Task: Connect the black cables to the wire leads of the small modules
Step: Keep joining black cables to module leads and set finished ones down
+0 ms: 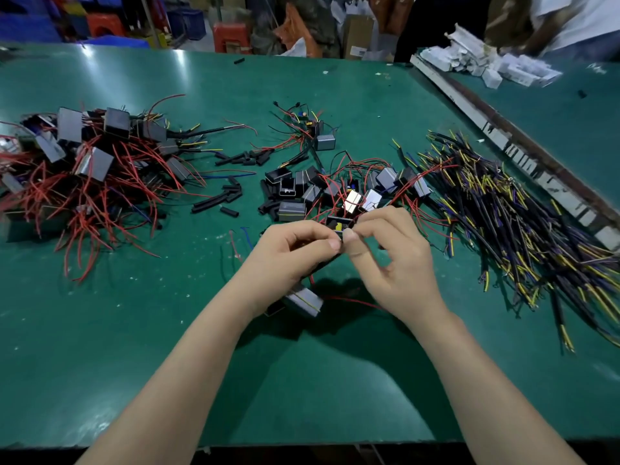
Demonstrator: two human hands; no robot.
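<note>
At centre frame, a worker's left hand (295, 250) and right hand (389, 250) meet thumb to thumb, fingers closed on what appears to be a fine wire joint, held high for sight. One module (303, 301) dangles below; black cables (510, 209) lie ready at right, finished modules (84, 162) heaped upper left on the table (167, 330).
</note>
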